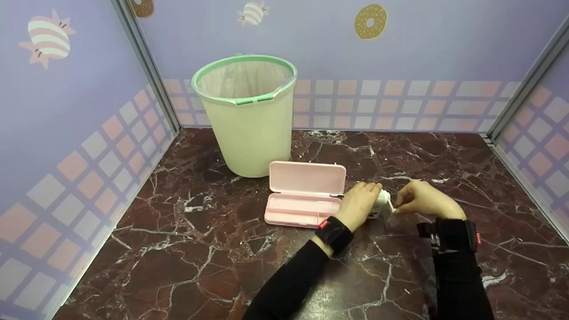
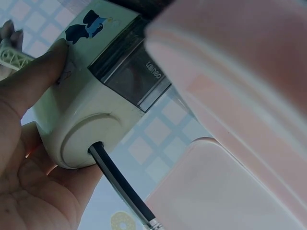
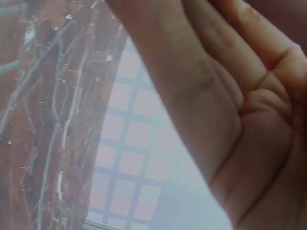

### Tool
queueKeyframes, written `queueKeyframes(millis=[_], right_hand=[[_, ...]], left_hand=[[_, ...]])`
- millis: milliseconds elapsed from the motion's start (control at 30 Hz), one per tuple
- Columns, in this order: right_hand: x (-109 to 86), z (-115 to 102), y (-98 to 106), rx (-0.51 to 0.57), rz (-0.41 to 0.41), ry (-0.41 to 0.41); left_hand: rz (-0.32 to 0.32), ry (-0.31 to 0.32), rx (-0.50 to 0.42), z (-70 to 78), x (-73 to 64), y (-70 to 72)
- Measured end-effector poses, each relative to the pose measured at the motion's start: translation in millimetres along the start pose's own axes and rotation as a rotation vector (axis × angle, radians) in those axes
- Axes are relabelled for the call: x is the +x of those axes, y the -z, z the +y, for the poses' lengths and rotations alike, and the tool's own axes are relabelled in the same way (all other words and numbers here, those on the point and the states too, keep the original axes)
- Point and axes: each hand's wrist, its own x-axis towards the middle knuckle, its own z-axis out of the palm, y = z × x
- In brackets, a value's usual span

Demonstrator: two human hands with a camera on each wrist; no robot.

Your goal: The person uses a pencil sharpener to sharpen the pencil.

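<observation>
A white crank pencil sharpener (image 2: pixel 98 108) with a dark clear shavings drawer lies in the grip of my left hand (image 1: pixel 359 202), thumb and fingers round its body. From the hole in its round face sticks a dark pencil (image 2: pixel 120 184) with a silver stripe. On the opposite side is the crank (image 1: pixel 390 203), its end between the thumb and fingers of my right hand (image 1: pixel 426 200). In the right wrist view the curled fingers and palm fill the right side; the crank is out of that view. Beside the left hand lies an open pink pencil case (image 1: pixel 289 222).
Behind the pencil case stands a pale green bin (image 1: pixel 253 138) with a liner. Marble-patterned table (image 1: pixel 178 266) surrounds the items, with small white specks near the bin. Patterned panels (image 1: pixel 400 53) enclose the table at the back and both sides.
</observation>
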Motion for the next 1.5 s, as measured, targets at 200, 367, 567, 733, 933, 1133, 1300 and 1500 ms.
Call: queueKeyframes(millis=[200,367,567,733,933,1133,1300,1500], right_hand=[[-4.9,-6.0,3.7,-0.029,0.121,0.008],[-5.2,-6.9,4.3,-0.015,0.202,0.022],[-3.5,-5.8,3.0,-0.012,0.266,0.012],[-1.5,-4.1,2.2,-0.012,0.326,0.005],[3.5,-0.4,-0.9,-0.014,0.411,0.008],[15.9,5.5,-11.5,-0.021,0.556,-0.015],[30.6,11.5,-25.2,-0.012,0.641,-0.044],[40.8,19.7,-36.3,-0.046,0.642,-0.057]], left_hand=[[0.025,0.001,0.008,0.4,-0.7,-0.4],[0.02,0.008,-0.004,0.1,-0.7,-0.6],[0.008,0.015,-0.019,-0.1,-0.4,0.5],[-0.002,0.007,-0.022,-0.1,0.7,0.2],[-0.014,0.01,-0.023,-0.3,0.9,-0.8],[-0.03,0.013,-0.024,-0.1,1.6,-0.7],[-0.054,0.013,-0.026,-0.4,2.1,0.1],[-0.027,0.005,-0.009,0.1,1.8,-0.8]])
